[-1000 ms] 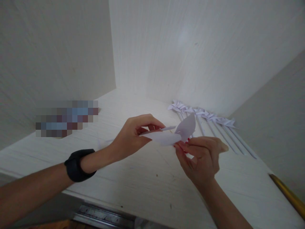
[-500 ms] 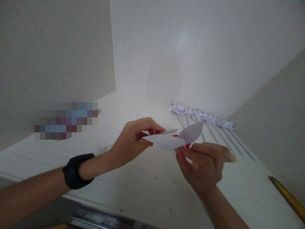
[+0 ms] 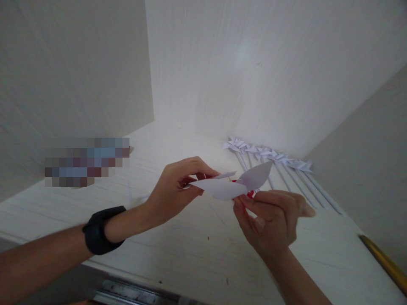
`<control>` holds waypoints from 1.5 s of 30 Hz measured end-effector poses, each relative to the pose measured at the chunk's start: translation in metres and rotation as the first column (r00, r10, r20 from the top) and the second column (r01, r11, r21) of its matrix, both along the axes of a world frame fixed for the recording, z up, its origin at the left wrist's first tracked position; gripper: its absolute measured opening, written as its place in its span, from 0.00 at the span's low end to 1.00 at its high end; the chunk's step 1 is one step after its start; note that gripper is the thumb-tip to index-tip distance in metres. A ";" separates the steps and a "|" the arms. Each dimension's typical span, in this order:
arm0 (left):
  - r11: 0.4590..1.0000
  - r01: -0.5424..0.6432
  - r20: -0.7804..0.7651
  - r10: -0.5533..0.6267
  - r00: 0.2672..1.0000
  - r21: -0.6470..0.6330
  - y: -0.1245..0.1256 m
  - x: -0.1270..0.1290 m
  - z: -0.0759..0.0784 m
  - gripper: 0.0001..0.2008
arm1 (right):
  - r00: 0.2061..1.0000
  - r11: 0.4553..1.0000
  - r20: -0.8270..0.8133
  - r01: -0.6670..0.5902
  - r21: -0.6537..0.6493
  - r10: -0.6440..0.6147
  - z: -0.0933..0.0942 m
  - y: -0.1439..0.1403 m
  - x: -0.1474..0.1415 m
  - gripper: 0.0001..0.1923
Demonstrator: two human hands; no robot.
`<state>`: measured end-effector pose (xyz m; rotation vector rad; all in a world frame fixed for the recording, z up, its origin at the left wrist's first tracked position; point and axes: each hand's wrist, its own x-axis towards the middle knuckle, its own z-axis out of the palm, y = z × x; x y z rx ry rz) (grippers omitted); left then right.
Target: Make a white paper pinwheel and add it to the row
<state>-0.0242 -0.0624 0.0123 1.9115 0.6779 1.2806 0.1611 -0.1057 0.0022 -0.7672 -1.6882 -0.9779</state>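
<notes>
A white paper pinwheel [image 3: 222, 188] is held up between both hands above the white surface. My left hand [image 3: 181, 186], with a dark band on its wrist, is closed on the pinwheel's left blades. At its lower right edge, my right hand [image 3: 273, 216] pinches the paper between thumb and fingers. One curved blade [image 3: 256, 176] stands up on the right. Something red [image 3: 250, 194] shows behind the paper near my right fingertips; its kind is mostly hidden.
Several finished-looking white pinwheels on paper sticks [image 3: 273, 154] lie in a row against the back wall. Blurred-out items [image 3: 89, 161] sit by the left wall. A gold-coloured strip [image 3: 381, 262] lies at the right edge, and a metal rail [image 3: 133, 292] runs below the front edge.
Almost nothing differs. Both hands keep their hold on the pinwheel, and the left wrist has shifted very slightly left and down in the picture.
</notes>
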 end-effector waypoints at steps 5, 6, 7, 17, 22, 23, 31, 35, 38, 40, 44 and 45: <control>1.000 -0.005 -0.010 0.005 1.000 0.007 -0.001 0.000 0.000 0.16 | 1.000 1.000 0.022 0.008 -0.001 -0.008 0.002 -0.001 0.000 0.09; 1.000 -0.010 -0.014 0.010 1.000 0.006 -0.001 0.000 0.000 0.16 | 1.000 1.000 0.020 0.003 -0.006 -0.003 0.002 -0.001 0.000 0.09; 1.000 -0.011 -0.017 0.011 1.000 0.006 -0.001 0.000 0.000 0.16 | 1.000 1.000 0.017 -0.004 -0.007 0.004 0.002 -0.002 0.000 0.08; 1.000 -0.007 -0.001 0.007 1.000 0.012 -0.002 -0.001 0.001 0.16 | 1.000 1.000 0.004 0.000 0.002 0.000 0.002 -0.002 -0.002 0.08; 0.999 -0.036 -0.035 0.036 0.999 0.003 -0.004 0.000 0.001 0.15 | 1.000 0.999 0.021 0.024 -0.043 -0.023 0.003 -0.004 -0.001 0.08; 0.999 -0.038 -0.042 0.038 0.998 0.006 -0.004 0.001 0.001 0.15 | 1.000 0.999 0.021 0.024 -0.032 -0.023 0.003 -0.004 -0.001 0.08; 0.994 -0.025 -0.056 0.031 0.998 0.102 -0.004 0.000 0.000 0.14 | 1.000 1.000 0.002 -0.007 0.009 0.007 0.002 -0.001 -0.001 0.08; 0.989 -0.023 -0.082 0.035 0.996 0.144 -0.003 0.000 0.000 0.11 | 0.999 1.000 0.034 0.005 0.018 -0.006 0.003 -0.002 -0.002 0.09; 0.994 -0.026 -0.062 0.032 0.998 0.103 -0.004 0.001 0.000 0.06 | 0.999 1.000 0.033 0.008 0.000 -0.008 0.001 -0.001 -0.001 0.08; 0.994 -0.048 -0.050 0.053 0.997 0.094 -0.005 0.001 0.000 0.05 | 1.000 1.000 0.013 0.002 -0.021 -0.002 0.000 0.000 0.000 0.08; 0.988 -0.080 -0.045 0.087 0.995 0.132 -0.008 0.001 0.001 0.05 | 0.999 0.996 -0.046 -0.019 -0.084 0.015 -0.002 0.001 -0.001 0.08; 0.986 -0.081 -0.043 0.088 0.995 0.146 -0.008 0.001 0.000 0.04 | 0.998 0.994 -0.062 -0.027 -0.104 0.020 -0.002 0.001 -0.001 0.08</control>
